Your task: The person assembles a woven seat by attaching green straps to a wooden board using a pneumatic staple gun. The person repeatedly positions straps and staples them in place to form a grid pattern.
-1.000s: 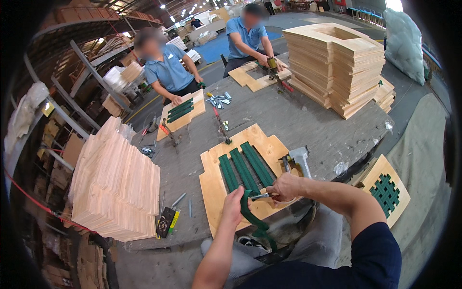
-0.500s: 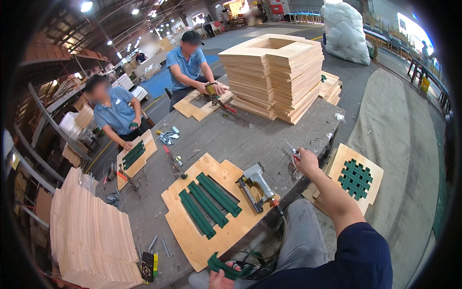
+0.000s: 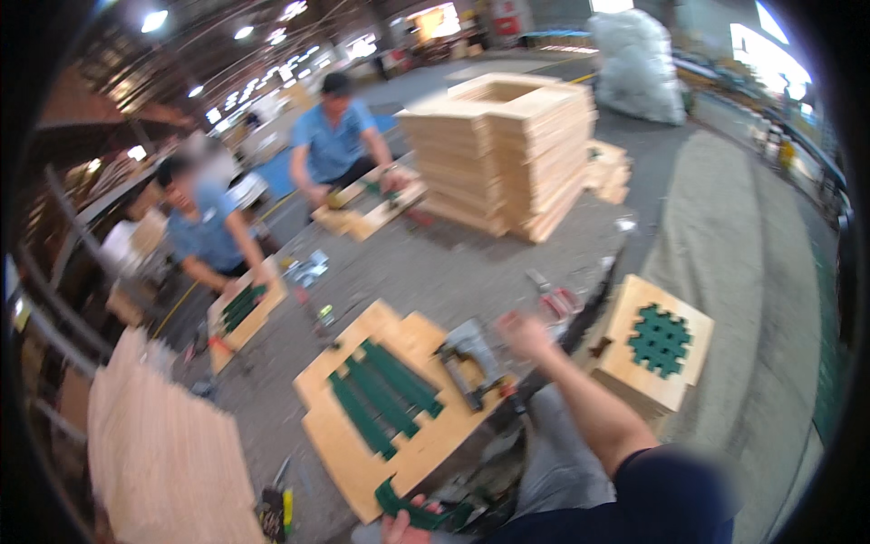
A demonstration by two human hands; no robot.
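At the lower edge, my left hand (image 3: 405, 529) is closed around a loose green webbing strap (image 3: 412, 510). My right hand (image 3: 526, 334), smeared by motion, hovers above the workbench between a stapler and red-handled scissors (image 3: 557, 299). The scissors lie apart from it on the tabletop. In front of me is a wooden panel (image 3: 331, 444) with several green straps (image 3: 390, 399) stretched across its opening. A pneumatic staple gun (image 3: 476, 363) rests on the panel's right side.
A tall stack of wooden frames (image 3: 498, 172) stands at the back of the bench (image 3: 362, 272). Another wooden stack (image 3: 168, 444) is at left. To the right sits a panel with woven green webbing (image 3: 660, 340). Two co-workers (image 3: 331, 136) handle panels across the bench.
My right hand has let go of the scissors, which now lie on the bench, and has drawn back left and nearer. The view has shifted slightly. My left hand keeps the strap.
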